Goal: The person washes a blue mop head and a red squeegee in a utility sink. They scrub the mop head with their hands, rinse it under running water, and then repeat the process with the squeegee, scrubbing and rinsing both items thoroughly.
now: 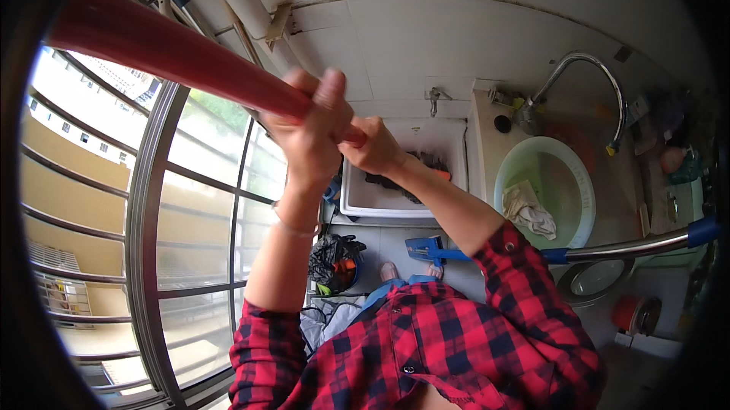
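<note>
A long red pole (188,56) runs from the upper left edge of the view down to the middle, close to the camera. My left hand (316,125) is wrapped around it near its lower end, slightly blurred. Just below and to the right, my right hand (373,145) grips the rounded end of the same pole. The far end of the pole passes out of view at the upper left. Behind my hands is a white sink basin (405,210) with dark items and something orange inside.
Barred sliding windows (197,210) stand on the left. At right are a curved faucet (613,79) and a pale green basin (587,199) holding water and a cloth (527,210). A squeegee-like blue mop head (425,249), its steel pole, and a bin with a black bag (333,256) are below.
</note>
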A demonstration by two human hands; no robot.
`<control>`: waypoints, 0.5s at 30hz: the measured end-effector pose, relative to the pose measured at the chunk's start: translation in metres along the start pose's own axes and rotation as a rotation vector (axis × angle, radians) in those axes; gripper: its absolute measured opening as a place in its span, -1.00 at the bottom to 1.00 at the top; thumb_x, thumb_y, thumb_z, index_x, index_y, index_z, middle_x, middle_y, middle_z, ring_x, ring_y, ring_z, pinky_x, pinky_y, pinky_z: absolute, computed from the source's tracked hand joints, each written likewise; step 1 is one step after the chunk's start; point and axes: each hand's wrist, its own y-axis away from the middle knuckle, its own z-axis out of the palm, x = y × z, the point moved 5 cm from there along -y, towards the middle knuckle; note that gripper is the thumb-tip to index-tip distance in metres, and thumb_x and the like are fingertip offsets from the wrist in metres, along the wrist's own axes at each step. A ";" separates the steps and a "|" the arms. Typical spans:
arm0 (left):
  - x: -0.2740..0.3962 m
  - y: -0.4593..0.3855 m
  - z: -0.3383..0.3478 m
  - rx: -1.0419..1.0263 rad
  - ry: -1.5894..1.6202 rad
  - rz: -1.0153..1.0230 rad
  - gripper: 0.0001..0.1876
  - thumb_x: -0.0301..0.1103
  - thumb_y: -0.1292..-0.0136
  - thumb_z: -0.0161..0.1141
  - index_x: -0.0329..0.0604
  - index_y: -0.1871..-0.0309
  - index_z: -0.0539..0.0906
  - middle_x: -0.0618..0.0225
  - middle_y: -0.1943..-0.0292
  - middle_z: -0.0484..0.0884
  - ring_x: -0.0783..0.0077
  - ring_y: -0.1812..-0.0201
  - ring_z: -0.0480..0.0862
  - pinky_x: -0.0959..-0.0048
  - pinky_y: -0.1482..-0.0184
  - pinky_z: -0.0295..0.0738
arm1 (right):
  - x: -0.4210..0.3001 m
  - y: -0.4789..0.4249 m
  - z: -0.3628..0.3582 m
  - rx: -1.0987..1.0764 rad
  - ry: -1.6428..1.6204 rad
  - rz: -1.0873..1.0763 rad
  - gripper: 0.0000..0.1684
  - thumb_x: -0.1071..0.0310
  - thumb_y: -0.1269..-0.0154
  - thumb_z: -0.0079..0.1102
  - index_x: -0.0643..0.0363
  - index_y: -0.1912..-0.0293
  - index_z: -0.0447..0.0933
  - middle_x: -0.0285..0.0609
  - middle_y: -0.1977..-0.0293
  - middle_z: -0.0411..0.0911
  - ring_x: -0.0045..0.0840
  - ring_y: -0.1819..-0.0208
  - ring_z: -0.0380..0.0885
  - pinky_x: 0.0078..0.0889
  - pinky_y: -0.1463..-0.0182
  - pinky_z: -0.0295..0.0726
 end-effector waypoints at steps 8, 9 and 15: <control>-0.043 0.090 -0.036 -0.067 -0.091 0.006 -0.68 -0.56 -0.37 -0.02 -0.08 0.50 0.16 0.47 0.75 0.21 0.60 0.73 0.16 0.51 0.61 0.14 | 0.058 0.111 0.041 -0.059 0.130 0.165 -0.84 0.36 -0.08 0.28 0.10 0.36 0.45 -0.06 0.59 0.48 -0.14 0.49 0.55 -0.16 0.44 0.48; -0.039 0.100 -0.040 -0.096 -0.208 -0.030 -0.68 -0.58 -0.37 -0.04 -0.12 0.52 0.17 0.45 0.75 0.22 0.58 0.73 0.15 0.48 0.60 0.16 | 0.056 0.118 0.043 -0.097 0.124 0.248 -0.79 0.38 -0.06 0.27 0.10 0.27 0.47 -0.07 0.51 0.52 -0.17 0.40 0.58 -0.16 0.36 0.50; -0.009 0.155 -0.056 -0.045 -0.052 0.003 -0.66 -0.54 -0.28 0.09 -0.16 0.58 0.22 0.36 0.71 0.35 0.49 0.70 0.33 0.43 0.60 0.30 | 0.095 0.269 0.065 0.568 -0.722 1.507 -0.51 0.11 -0.40 0.01 0.35 -0.06 0.28 0.07 -0.01 0.40 -0.19 -0.07 0.46 -0.10 -0.21 0.48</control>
